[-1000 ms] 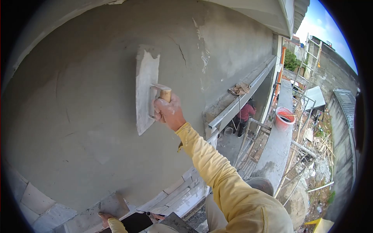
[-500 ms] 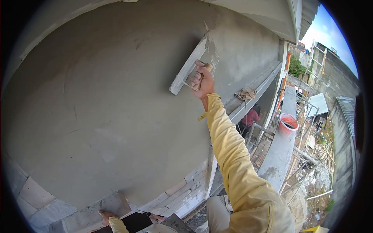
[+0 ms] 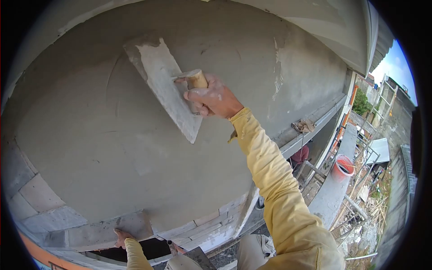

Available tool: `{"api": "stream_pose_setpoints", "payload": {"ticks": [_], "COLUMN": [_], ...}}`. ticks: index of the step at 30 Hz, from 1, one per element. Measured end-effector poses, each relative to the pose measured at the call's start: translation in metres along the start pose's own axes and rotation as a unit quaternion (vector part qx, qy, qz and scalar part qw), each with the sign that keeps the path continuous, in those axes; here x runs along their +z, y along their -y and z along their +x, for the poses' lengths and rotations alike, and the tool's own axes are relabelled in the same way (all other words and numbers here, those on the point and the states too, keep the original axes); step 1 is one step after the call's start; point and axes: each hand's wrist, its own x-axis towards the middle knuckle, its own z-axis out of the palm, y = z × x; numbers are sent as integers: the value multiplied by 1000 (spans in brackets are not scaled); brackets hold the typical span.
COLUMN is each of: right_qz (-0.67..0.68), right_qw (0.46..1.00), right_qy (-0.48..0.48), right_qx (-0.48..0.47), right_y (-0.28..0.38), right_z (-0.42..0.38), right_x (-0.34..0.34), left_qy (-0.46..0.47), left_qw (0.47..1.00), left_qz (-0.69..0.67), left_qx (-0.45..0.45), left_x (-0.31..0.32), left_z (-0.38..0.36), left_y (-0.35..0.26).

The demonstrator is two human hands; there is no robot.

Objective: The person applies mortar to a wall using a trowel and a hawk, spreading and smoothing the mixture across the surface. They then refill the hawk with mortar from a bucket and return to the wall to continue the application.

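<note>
My right hand is closed round the wooden handle of a plastering trowel. Its long blade, coated with grey plaster, slants from upper left to lower right, close over the grey plastered wall. At the lower left, my left hand is hooked on the lower edge of a bare wall block, just above a dark opening; its fingers show only in part. A rough, pale streak marks the plaster right of the trowel.
Along the wall's right side runs a ledge with a crumpled rag. A red bucket stands on a scaffold plank amid metal frames. A person in a red top is partly visible below. Rubble lies at lower right.
My right hand has carried the trowel left across the wall, and the blade now slants the opposite way. My left hand stays at the block edge. The view has swung left.
</note>
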Motion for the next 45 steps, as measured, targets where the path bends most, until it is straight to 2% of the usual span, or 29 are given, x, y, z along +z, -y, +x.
{"api": "stream_pose_setpoints", "payload": {"ticks": [1, 2, 4, 5, 7, 10, 12, 14, 16, 17, 19, 20, 22, 28, 32, 36, 37, 39, 40, 42, 44, 45], "right_qz": [-65, -64, -37, -35, -33, 14, -144, -251, -361, -362, -378, -378, -356, -414, -400, -421, -429, -493, -502, -270, -131, -119], "right_qw": [998, 998, 995, 996, 971, 972, 945, 962, 913, 912, 908, 908, 912, 855, 805, 740, 734, 678, 670, 793, 831, 837], "right_qy": [-3, 0, -91, -84, -224, -224, -163, 34, 90, 87, 10, 9, -118, -297, -412, -515, -518, -546, -546, -545, -540, -533], "right_qx": [8, 5, -27, -27, -80, -72, -243, -106, -167, -170, -179, -179, -168, -99, -147, -99, -92, -20, -11, -30, -1, 28], "right_y": [0, -5, -16, -24, -47, -68, -98, -99, -123, -124, -128, -122, -107, -44, -56, -64, -71, -83, -87, -97, -85, -83], "right_z": [-7, -13, -19, -13, 3, 20, 17, -13, -36, -39, -42, -39, -21, 7, 23, 13, 4, -21, -40, -88, -135, -158], "right_x": [19, 36, 61, 64, 72, 96, 128, 161, 186, 186, 181, 173, 142, 32, -55, -140, -162, -199, -207, -206, -165, -149], "left_qy": [-3, -5, -1, -7, -12, -31, -17, 2, -11, -7, -5, -6, -5, 13, 5, -3, 3, 19, 8, 4, -65, 16], "left_qw": [1000, 1000, 999, 999, 1000, 999, 999, 999, 1000, 999, 999, 999, 1000, 999, 1000, 1000, 1000, 1000, 1000, 1000, 998, 1000], "left_qz": [-19, -22, -34, -36, -17, -23, -37, -33, -23, -31, -41, -37, -29, -39, -21, 9, 5, 14, 10, 22, -7, -26], "left_qx": [-11, -13, -16, -20, -7, -16, -21, -25, -12, -15, -16, -12, -8, 7, 9, 11, 9, 9, 9, 12, -2, 8], "left_x": [-2, -2, -1, -1, -4, 4, 1, -7, -4, -3, 0, -1, -3, 2, 1, 1, -1, -2, -3, 7, 20, 19], "left_z": [-9, -9, -6, -6, -8, -2, -4, -14, -9, -7, -4, -4, -5, 10, 7, 7, 7, 5, 7, 15, 36, 52], "left_y": [-4, -4, -3, -2, -4, -1, -3, -8, -5, -4, -4, -4, -1, 4, 4, 3, 2, 1, 1, 5, 7, 11]}}
